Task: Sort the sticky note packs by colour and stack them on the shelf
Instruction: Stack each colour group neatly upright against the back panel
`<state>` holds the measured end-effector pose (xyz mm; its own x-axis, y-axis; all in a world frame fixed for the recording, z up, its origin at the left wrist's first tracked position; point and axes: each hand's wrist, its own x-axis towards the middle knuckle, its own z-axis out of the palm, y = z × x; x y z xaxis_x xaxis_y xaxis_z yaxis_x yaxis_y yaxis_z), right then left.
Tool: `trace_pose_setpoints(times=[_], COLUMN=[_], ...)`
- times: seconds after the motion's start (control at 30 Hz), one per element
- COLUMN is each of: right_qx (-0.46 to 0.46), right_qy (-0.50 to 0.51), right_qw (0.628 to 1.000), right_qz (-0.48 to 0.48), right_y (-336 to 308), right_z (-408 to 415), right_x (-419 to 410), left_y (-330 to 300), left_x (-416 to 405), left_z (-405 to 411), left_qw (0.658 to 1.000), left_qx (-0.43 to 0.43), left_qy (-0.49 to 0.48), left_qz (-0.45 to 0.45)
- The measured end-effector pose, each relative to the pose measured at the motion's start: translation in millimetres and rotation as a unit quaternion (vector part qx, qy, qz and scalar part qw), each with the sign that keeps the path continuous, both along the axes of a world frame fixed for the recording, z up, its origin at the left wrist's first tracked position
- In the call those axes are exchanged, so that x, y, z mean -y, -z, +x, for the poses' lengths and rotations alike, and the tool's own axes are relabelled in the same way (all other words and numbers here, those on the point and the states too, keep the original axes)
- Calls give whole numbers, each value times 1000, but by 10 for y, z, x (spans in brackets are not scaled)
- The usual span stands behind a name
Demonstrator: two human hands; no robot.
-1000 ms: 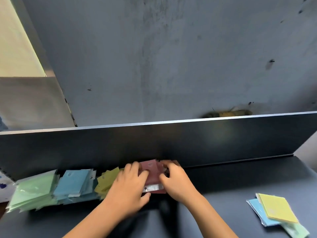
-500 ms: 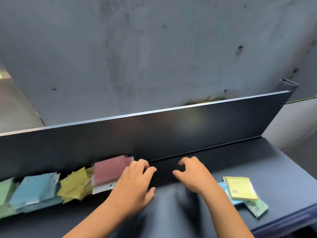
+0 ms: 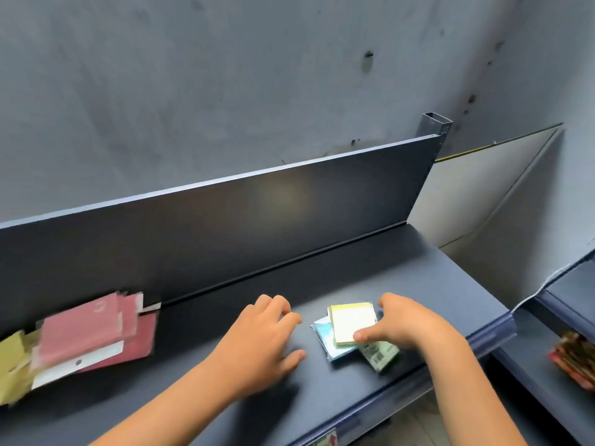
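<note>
Right hand (image 3: 415, 326) curls over the yellow pack (image 3: 352, 323), thumb on its near edge and fingers arched past the far edge, seemingly about to lift it; whether the grip has closed fully can't be told. Left hand (image 3: 262, 346) rests loosely open on the shelf (image 3: 402, 272), palm down, holding nothing, likely as a brace. That yellow pack tops a small unsorted pile near the shelf's front edge, over a blue pack (image 3: 325, 339) and a green pack (image 3: 380, 355). Red packs (image 3: 93, 333) lean by the back panel (image 3: 225, 226) on the left, yellowish packs (image 3: 13, 365) beside them, apparently sorted groups, blurred
</note>
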<state>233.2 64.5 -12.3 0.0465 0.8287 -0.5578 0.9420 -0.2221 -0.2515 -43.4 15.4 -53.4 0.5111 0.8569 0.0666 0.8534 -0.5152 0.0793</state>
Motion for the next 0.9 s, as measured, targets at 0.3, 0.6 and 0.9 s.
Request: trace_pose_setpoints(times=[0.3, 0.6, 0.9], right_qx=[-160, -257, -428], right_qy=[3, -6, 14], right_qw=[987, 963, 888], right_qz=[13, 84, 167], right_y=[305, 341, -128], right_z=[-250, -804, -1390], right_x=[-137, -380, -540], left_y=[98, -10, -233], left_x=[-70, -58, 141], left_z=[262, -167, -657], left_qw=[993, 977, 969], left_qx=[16, 18, 89], left_qy=[-54, -171, -223], left_qz=[-101, -125, -67])
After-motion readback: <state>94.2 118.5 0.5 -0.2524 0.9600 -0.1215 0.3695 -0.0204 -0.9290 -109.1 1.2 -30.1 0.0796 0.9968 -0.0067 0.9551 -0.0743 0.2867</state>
